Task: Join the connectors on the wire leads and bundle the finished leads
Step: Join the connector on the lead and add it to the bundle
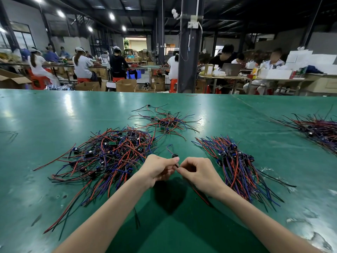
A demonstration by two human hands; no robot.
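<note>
Between 2 sets of fingertips that almost touch, low in the middle of the view, a thin dark lead point(176, 165) is pinched from both sides. The left hand point(158, 170) presses thumb and forefinger together on it, other fingers curled under. A small dark connector point(175, 155) sits just above the thumb tip. The right hand point(198, 172) nips the same lead just beside the left grip, its other fingers loosely curled.

The lead runs roughly away from the person. A purple loop point(169, 147) lies beyond the connector, and red and black tails point(200, 194) trail back under the right wrist. The fingers hide whether the joint is closed. Both hands are equally near it.

Left of the hands lies a tangled pile point(109, 156). To their right is a combed pile point(237, 167) of leads lying side by side, probably the finished ones. All rest on a green table point(54, 115).
</note>
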